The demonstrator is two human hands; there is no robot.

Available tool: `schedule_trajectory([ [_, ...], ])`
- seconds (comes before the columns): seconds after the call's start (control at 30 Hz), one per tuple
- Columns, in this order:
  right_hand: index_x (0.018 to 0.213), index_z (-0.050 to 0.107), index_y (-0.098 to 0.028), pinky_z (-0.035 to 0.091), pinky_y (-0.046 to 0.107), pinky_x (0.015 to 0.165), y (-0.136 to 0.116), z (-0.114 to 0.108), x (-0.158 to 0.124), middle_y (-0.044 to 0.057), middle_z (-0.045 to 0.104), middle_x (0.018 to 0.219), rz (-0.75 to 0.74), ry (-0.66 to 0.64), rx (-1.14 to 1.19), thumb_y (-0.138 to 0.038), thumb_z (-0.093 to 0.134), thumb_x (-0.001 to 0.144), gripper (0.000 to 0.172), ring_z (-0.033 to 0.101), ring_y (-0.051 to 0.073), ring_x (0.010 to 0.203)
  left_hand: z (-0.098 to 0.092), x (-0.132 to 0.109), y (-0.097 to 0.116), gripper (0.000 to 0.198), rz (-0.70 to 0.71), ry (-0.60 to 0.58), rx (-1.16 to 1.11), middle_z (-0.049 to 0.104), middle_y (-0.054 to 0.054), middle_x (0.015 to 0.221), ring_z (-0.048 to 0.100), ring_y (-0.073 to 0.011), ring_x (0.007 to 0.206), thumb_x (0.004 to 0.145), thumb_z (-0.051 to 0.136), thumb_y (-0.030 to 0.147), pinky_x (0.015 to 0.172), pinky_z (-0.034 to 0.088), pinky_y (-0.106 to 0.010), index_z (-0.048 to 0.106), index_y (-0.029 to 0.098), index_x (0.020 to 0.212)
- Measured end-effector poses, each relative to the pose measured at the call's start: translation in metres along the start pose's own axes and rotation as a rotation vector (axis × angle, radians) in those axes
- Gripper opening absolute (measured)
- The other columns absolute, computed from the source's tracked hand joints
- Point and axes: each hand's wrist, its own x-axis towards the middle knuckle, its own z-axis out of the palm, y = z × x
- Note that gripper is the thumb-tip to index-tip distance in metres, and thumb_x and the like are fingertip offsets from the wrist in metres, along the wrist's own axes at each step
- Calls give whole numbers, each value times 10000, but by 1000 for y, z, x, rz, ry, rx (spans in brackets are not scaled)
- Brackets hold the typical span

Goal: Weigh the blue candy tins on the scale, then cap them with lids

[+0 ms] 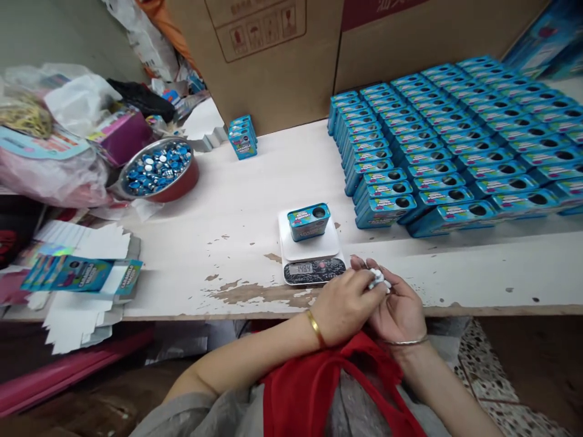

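Just right of the scale, my two hands meet over a few small white pieces (379,280) that look like candies. My right hand (398,309), with a silver bangle, is palm up and curled around them. My left hand (344,306), with a gold bracelet, reaches across and its fingertips close on the same pieces. On the white digital scale (314,272) stands one blue tin (308,223) with a round opening in its top. The display seems to read 1484; a decimal point is hard to make out. Neither hand touches the tin.
Many blue tins (437,145) stand in rows at the right. A metal bowl (184,182) of blue-and-silver round pieces sits at the left. Folded white-and-blue cartons (86,285) overhang the front left edge. Several small blue packs (243,142) stand before large cardboard boxes (282,85).
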Motion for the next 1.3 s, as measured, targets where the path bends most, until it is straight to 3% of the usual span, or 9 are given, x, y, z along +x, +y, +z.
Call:
schedule_trajectory([
  [0.23, 869, 682, -160, 501, 387, 935, 0, -5, 1, 111, 705, 1024, -43, -12, -20, -175, 477, 777, 225, 631, 217, 1046, 1, 15, 0, 188, -47, -68, 54, 543, -97, 926, 532, -196, 850, 918, 403, 217, 616, 461, -281, 578, 157, 951],
  [0.47, 903, 676, -134, 573, 306, 787, -2, 4, -1, 123, 711, 955, -16, 1, 14, -168, 453, 795, 250, 677, 196, 917, -2, 16, -4, 200, -33, -46, -16, 556, -82, 912, 543, -176, 843, 919, 400, 243, 675, 481, -280, 581, 160, 906],
  [0.57, 902, 667, -117, 586, 227, 653, -2, 11, 3, 102, 716, 832, 9, -48, 30, -138, 478, 789, 221, 695, 159, 761, -19, 13, -22, 173, 9, 157, -160, 564, -83, 960, 541, -160, 899, 901, 450, 264, 789, 478, -294, 568, 153, 960],
  [0.67, 866, 656, -106, 593, 281, 693, 0, 23, 9, 135, 716, 847, -11, -75, 21, -121, 485, 791, 187, 693, 204, 849, -44, 6, -53, 231, -191, 498, -196, 557, -77, 992, 532, -177, 954, 851, 560, 295, 811, 472, -325, 538, 172, 1045],
  [0.77, 849, 652, -86, 583, 334, 769, 2, 38, 11, 181, 708, 903, -3, -43, 30, -102, 469, 794, 192, 656, 258, 987, -67, -1, -78, 330, -355, 672, -132, 539, -80, 1026, 525, -187, 962, 815, 618, 296, 783, 478, -332, 508, 182, 1104],
  [0.83, 858, 654, -70, 578, 348, 787, 5, 48, 11, 195, 704, 925, 31, -34, 41, -105, 450, 811, 213, 653, 265, 994, -75, -2, -81, 362, -314, 633, -129, 533, -83, 1034, 529, -175, 935, 814, 617, 271, 757, 487, -314, 492, 183, 1142],
  [0.97, 913, 663, -71, 588, 298, 714, 10, 65, 6, 145, 716, 884, 82, -71, 59, -134, 402, 862, 274, 694, 194, 820, -74, 2, -61, 380, -70, 189, -223, 528, -104, 1089, 537, -184, 985, 834, 577, 255, 805, 499, -311, 483, 176, 1193],
  [1.03, 922, 671, -85, 584, 248, 651, 12, 69, 5, 105, 720, 818, 84, -74, 75, -139, 389, 875, 291, 687, 148, 707, -67, 7, -50, 336, -61, 48, -234, 523, -108, 1086, 534, -189, 988, 836, 557, 243, 824, 499, -315, 508, 165, 1159],
  [1.3, 862, 687, -83, 565, 198, 612, 11, 63, 6, 85, 721, 761, 64, -36, 145, -105, 375, 883, 313, 683, 127, 688, -45, 18, -48, 189, -128, -3, -142, 500, -71, 948, 529, -148, 833, 855, 452, 158, 717, 506, -262, 547, 157, 1018],
])
